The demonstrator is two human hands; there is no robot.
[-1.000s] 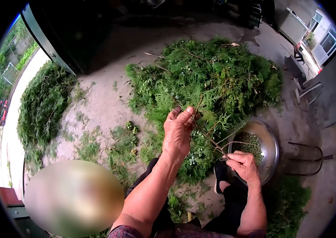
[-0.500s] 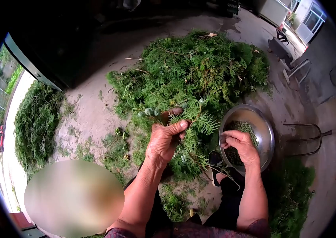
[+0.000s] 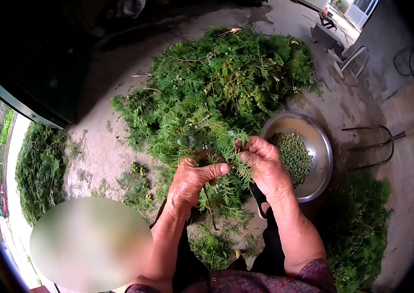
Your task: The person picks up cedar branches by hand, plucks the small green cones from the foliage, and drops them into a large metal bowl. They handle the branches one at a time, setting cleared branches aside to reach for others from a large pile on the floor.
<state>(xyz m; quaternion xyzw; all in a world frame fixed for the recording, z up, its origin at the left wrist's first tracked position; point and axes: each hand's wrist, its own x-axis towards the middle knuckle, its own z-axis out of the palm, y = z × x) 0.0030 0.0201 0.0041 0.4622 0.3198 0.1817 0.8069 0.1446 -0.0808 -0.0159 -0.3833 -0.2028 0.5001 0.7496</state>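
My left hand (image 3: 190,180) is closed around an arborvitae sprig (image 3: 234,166), thumb pressed over its stem. Flat green leaves fan out to the right of the thumb, and a bare stem end hangs below. Pale blue-green cones (image 3: 190,140) show just beyond the left fingers. On the sprig's right side my right hand (image 3: 269,168) pinches with thumb and fingers; the exact bit between the fingertips is hidden. Beside that hand stands a steel bowl (image 3: 323,163), partly filled with small round green cones (image 3: 292,156).
A large heap of cut arborvitae branches (image 3: 226,83) covers the floor ahead. More greenery lies at the left (image 3: 38,171) and lower right (image 3: 358,229). A pitchfork (image 3: 388,141) lies right of the bowl. Behind it are a metal frame (image 3: 351,63) and a low bench (image 3: 326,38).
My right hand has moved left from over the bowl to the sprig, and its fingers now pinch there. The left hand keeps its hold. The view has shifted slightly.
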